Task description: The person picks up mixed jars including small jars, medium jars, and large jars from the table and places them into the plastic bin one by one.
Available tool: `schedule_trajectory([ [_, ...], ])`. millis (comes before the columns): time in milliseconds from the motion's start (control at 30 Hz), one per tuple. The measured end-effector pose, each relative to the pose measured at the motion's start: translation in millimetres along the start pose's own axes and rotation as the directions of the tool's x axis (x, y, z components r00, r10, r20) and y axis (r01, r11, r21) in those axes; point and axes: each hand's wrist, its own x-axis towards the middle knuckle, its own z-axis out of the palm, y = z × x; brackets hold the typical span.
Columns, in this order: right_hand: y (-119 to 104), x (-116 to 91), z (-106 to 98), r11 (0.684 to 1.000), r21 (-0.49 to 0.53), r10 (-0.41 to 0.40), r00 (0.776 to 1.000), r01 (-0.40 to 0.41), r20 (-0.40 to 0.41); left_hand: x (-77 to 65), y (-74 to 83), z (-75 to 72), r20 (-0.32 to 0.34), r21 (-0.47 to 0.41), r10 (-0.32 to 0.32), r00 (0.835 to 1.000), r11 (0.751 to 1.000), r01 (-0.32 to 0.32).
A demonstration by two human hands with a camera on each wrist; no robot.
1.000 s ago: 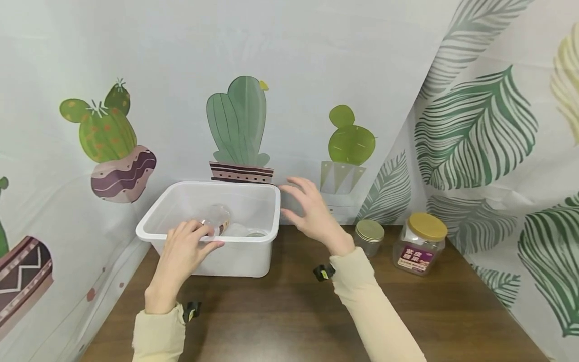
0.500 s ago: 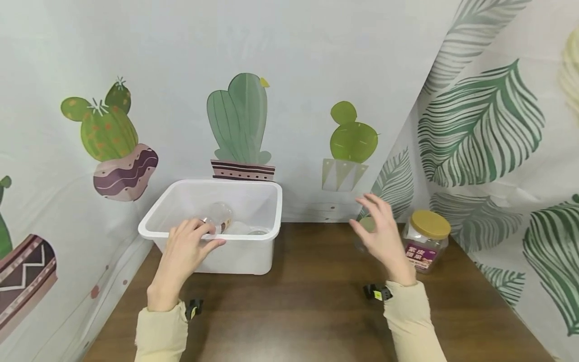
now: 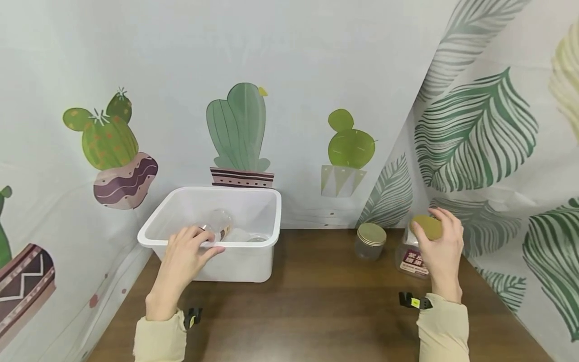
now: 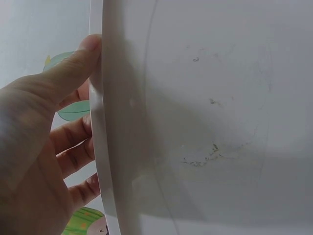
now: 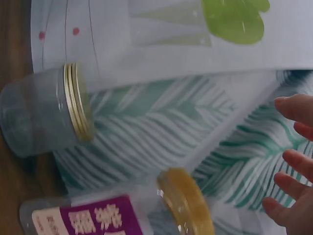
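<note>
Head view: saw left hand (image 3: 183,259) gripping near-side rim of white tub (image 3: 242,264), left on tabletop (image 3: 294,306); noted right hand (image 3: 442,249) holding nothing, fingers spread, beside yellow-lidded jar (image 3: 412,262), right. Judged possible: toppling smaller jar (image 3: 371,247), just left, through sideways brush; dropping yellow-lidded jar through shallow pinch on broad lid (image 5: 188,203).

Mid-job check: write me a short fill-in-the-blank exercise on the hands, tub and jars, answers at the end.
1. The hand gripping the white tub by its rim is the person's ____ one.
2. The smaller jar stands ____ the tub and the larger jar.
3. Of those two, the ____ jar is closer to the right hand.

Missing words: left; between; larger.
</note>
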Motion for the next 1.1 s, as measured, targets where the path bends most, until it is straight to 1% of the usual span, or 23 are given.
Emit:
schedule_trajectory([
  [67,5.2,-2.0,-3.3,0.997,-0.018,0.072,0.997,-0.072,-0.005,-0.7,-0.9,0.2,0.002,0.002,-0.002,1.0,1.0,0.002],
  [133,10.8,-4.1,-3.9,0.988,-0.036,0.15,0.989,-0.15,-0.002,-1.2,-2.1,0.6,0.004,0.006,-0.001,1.0,1.0,0.001],
  [200,16.5,-6.7,-2.6,0.972,-0.056,0.23,0.973,-0.229,0.012,-1.7,-3.3,0.8,0.003,0.007,-0.001,1.0,1.0,0.001],
  [267,22.0,-10.1,-0.4,0.951,-0.068,0.305,0.952,-0.303,0.032,-2.8,-4.4,1.1,-0.001,0.007,0.001,1.0,1.0,-0.001],
  [367,30.7,-16.3,2.5,0.921,-0.082,0.385,0.922,-0.38,0.041,-4.3,-5.0,1.3,-0.006,0.006,0.004,1.0,1.0,-0.004],
  [500,40.4,-21.9,5.2,0.898,-0.057,0.439,0.898,-0.437,0.034,-3.3,-4.4,1.5,-0.002,0.001,0.005,1.0,1.0,-0.005],
  [567,45.1,-23.8,7.3,0.886,-0.032,0.463,0.885,-0.462,0.045,-2.5,-4.1,1.5,0.0,0.001,0.002,1.0,1.0,-0.002],
  [700,55.4,-28.3,12.6,0.852,-0.007,0.523,0.849,-0.524,0.079,-2.7,-3.0,0.8,-0.004,-0.002,-0.001,1.0,1.0,0.001],
  [767,60.0,-30.6,15.0,0.838,0.0,0.544,0.835,-0.546,0.085,-3.0,-2.6,0.8,-0.006,-0.003,0.0,1.0,1.0,0.0],
  [967,67.8,-35.6,19.5,0.824,0.013,0.564,0.821,-0.567,0.081,-2.4,-2.5,1.6,-0.003,-0.003,0.0,1.0,1.0,0.0],
  [1033,69.3,-37.3,20.2,0.814,0.026,0.576,0.813,-0.58,0.088,-2.1,-2.2,1.5,-0.003,-0.002,0.0,1.0,1.0,0.0],
  [1100,70.7,-39.0,20.6,0.8,0.034,0.594,0.798,-0.599,0.101,-2.0,-1.8,1.6,-0.003,0.0,0.001,1.0,1.0,-0.001],
])
